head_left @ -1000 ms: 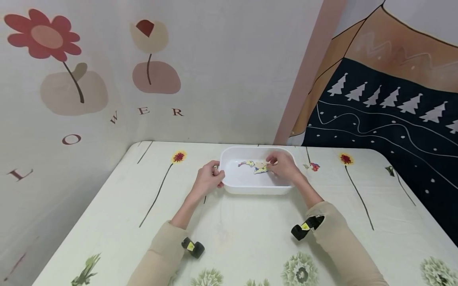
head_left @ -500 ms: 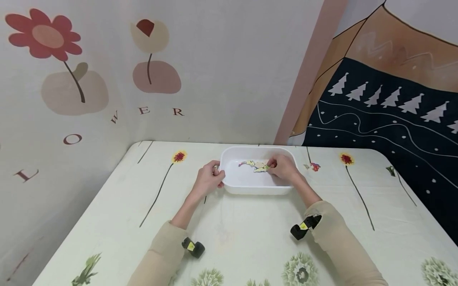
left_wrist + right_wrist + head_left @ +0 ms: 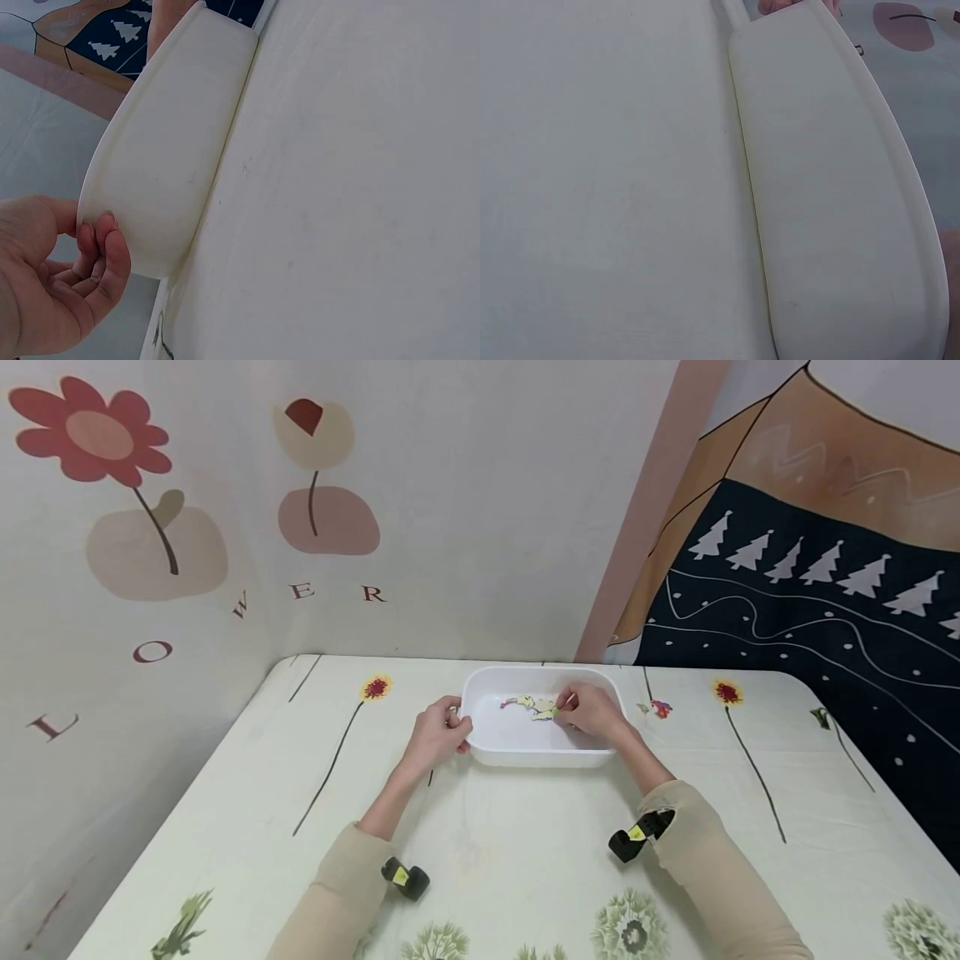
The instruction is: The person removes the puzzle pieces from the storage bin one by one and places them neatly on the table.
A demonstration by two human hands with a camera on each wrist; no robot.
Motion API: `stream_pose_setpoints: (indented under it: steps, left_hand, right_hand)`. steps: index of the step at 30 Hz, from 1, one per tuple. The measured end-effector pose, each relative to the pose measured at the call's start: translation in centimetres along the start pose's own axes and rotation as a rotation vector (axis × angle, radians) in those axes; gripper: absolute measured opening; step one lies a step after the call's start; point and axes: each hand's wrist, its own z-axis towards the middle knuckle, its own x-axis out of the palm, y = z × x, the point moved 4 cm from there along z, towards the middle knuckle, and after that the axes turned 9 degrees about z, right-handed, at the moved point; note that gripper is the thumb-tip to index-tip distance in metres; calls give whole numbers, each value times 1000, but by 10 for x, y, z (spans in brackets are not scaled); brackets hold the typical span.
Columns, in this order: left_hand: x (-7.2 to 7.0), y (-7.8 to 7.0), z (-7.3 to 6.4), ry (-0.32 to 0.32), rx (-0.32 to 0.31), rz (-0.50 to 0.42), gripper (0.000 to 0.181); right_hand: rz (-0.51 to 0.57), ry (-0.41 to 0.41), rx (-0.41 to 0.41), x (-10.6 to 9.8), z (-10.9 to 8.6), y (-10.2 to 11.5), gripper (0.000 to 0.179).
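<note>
A white rectangular tray stands near the back of the table. My left hand grips its left rim, thumb on one side and fingers curled on the other, as the left wrist view shows on the tray wall. Inside lie small flat colourful cutouts: a curved pale-yellow one with a pink end and a yellowish one on the right. My right hand reaches into the tray and pinches the right end of the yellowish cutout; the fingertips partly hide it. In the right wrist view, the tray wall hides the fingers.
A pale flower-printed tablecloth covers the table. A small red and blue figure shows right of the tray; whether it is printed or loose I cannot tell. Fabric hangings rise behind. Each wrist wears a black camera.
My right hand has lowered slightly and come closer around the yellowish cutout, with its fingers drawn together. The left hand and the tray stay in place.
</note>
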Motion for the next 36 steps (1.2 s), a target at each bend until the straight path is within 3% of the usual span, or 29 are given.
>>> stream_pose_setpoints:
  steps: [15, 26, 36]
  left_hand:
    - [1, 0, 0, 1, -8, 3, 45]
    - [1, 1, -1, 0, -2, -2, 45]
    - [1, 1, 0, 3, -8, 7, 45]
  right_hand:
    - [98, -40, -93, -6, -7, 8, 14]
    - [180, -87, -147, -26, -18, 9, 16]
    - [220, -172, -160, -51, -25, -5, 16]
